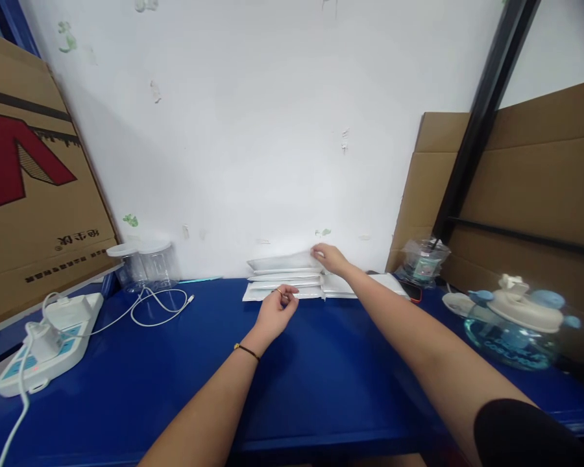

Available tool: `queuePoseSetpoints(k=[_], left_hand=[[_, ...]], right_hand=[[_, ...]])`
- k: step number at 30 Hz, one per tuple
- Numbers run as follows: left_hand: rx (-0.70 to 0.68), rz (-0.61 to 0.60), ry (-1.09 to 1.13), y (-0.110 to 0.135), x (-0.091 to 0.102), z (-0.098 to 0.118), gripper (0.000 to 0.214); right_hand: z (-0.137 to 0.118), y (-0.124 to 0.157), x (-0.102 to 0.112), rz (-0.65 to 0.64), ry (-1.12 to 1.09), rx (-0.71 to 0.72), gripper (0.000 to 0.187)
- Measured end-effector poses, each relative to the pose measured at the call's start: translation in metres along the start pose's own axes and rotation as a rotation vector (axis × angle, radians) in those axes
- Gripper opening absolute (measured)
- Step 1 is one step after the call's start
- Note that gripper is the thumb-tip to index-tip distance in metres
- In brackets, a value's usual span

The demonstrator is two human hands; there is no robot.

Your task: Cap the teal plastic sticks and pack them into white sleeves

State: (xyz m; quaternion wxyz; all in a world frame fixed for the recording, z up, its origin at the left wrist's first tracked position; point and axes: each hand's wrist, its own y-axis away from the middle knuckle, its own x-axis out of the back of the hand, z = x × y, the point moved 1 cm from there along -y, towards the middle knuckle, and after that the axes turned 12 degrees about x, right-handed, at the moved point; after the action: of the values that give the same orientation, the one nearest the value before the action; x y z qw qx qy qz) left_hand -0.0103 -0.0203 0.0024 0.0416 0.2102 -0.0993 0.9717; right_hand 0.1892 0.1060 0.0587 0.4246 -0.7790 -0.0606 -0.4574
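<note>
A small stack of white padded envelopes [282, 280] lies on the blue table [321, 376] against the white wall. My right hand [329, 258] reaches to the stack's top right and pinches the corner of the top envelope [283, 262], lifting it slightly. My left hand [277, 311] is at the front edge of the stack, fingers curled against the lower envelopes, with a ring on one finger and a dark band at the wrist.
A white power strip [48, 347] with a charger and a coiled cable [158, 308] sits at the left. Two clear jars [146, 263] stand by the wall. Right: a wrapped cup [422, 259], a blue-capped water jug [513, 327]. Cardboard boxes [29, 181] flank both sides.
</note>
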Motion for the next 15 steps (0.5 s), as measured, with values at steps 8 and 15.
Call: queuePoseSetpoints(k=[8, 15], left_hand=[[-0.39, 0.637, -0.565, 0.022, 0.013, 0.032, 0.105], [-0.342, 0.369, -0.756, 0.029, -0.01, 0.043, 0.097]], right_hand=[[-0.099, 0.023, 0.08, 0.416, -0.161, 0.071, 0.025], [-0.115, 0.104, 0.052, 0.463, -0.57, -0.21, 0.03]])
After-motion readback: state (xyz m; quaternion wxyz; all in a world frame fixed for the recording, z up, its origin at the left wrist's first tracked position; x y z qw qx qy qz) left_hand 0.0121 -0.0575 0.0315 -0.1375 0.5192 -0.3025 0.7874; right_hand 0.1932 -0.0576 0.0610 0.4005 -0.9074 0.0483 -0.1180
